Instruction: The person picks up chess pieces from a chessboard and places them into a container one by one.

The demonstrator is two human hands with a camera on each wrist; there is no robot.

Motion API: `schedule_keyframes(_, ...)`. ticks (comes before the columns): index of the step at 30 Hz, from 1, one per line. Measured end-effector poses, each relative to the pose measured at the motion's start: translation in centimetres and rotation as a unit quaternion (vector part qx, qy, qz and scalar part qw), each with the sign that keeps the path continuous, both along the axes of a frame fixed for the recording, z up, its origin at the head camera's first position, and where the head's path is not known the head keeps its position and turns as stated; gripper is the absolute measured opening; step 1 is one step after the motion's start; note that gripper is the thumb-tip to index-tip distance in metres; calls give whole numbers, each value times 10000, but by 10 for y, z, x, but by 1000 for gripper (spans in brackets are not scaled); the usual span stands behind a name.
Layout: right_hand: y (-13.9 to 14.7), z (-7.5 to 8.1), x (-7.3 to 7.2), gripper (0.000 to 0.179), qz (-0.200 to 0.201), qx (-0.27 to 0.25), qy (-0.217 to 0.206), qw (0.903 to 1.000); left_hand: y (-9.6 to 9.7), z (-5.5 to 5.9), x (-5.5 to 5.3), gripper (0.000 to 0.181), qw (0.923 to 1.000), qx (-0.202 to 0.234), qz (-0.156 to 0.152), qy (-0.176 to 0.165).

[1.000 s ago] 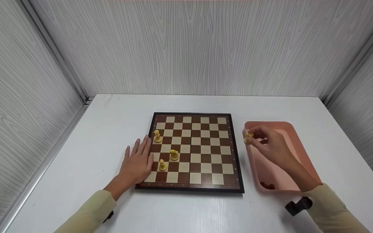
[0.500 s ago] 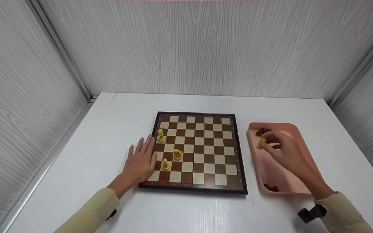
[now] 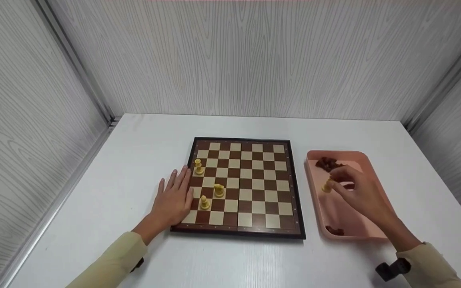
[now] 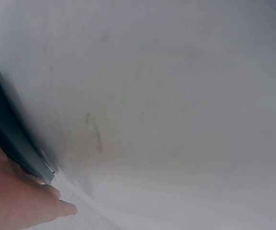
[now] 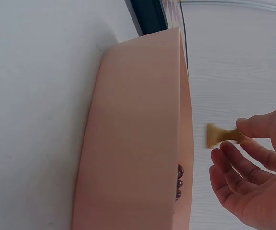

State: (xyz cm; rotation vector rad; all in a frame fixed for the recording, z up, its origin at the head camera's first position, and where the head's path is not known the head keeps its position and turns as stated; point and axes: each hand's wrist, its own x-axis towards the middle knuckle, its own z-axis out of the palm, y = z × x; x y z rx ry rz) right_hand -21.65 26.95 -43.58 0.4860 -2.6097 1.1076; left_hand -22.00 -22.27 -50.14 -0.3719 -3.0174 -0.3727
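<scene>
My right hand (image 3: 356,193) pinches a cream-yellow chess piece (image 3: 326,187) between thumb and fingertips above the pink tray (image 3: 375,188). In the right wrist view the piece (image 5: 218,135) points its wide base away from the fingers, level with or above the tray's rim; its top is covered. My left hand (image 3: 171,200) rests with straight fingers along the left edge of the chessboard (image 3: 260,185). Close beside it stand a tall yellow piece with a flared top (image 3: 199,167), a yellow knight (image 3: 219,190) and a smaller round-topped yellow piece (image 3: 204,203).
Dark brown chess pieces (image 3: 326,163) lie at the tray's far end, and more dark brown (image 3: 334,231) shows at its near left corner. A white table (image 3: 150,140) carries board and tray. Grey wood-grain panels (image 3: 234,60) rise behind and at both sides.
My right hand has drawn the yellow piece from the tray's left rim rightward and nearer over the tray, uncovering dark pieces. The left hand stays on the board's edge. The head view shifts slightly.
</scene>
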Motion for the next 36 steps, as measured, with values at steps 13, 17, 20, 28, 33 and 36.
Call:
schedule_keyframes(13,-4,1,-2,17,42,53,113,9999,-3,1,0,62,10000,-79,20,15)
schedule_keyframes(17,-10,3,-3,19,-15,130,-92,9999,-3,3,-1,62,10000,-49,23,-21)
schedule_keyframes(20,-18,4,-5,22,3,117,-245,9996,-3,3,0,61,10000,-31,33,-15)
schedule_keyframes(28,-42,10,-15,27,286,68,-373,9989,-2,2,0,61,10000,12,49,48)
schedule_keyframes(33,-55,15,-19,29,408,-43,-389,9984,-1,0,-1,61,10000,13,20,40)
schedule_keyframes(36,-65,18,-21,28,537,-108,-414,9976,-1,-1,-1,62,10000,13,35,-37)
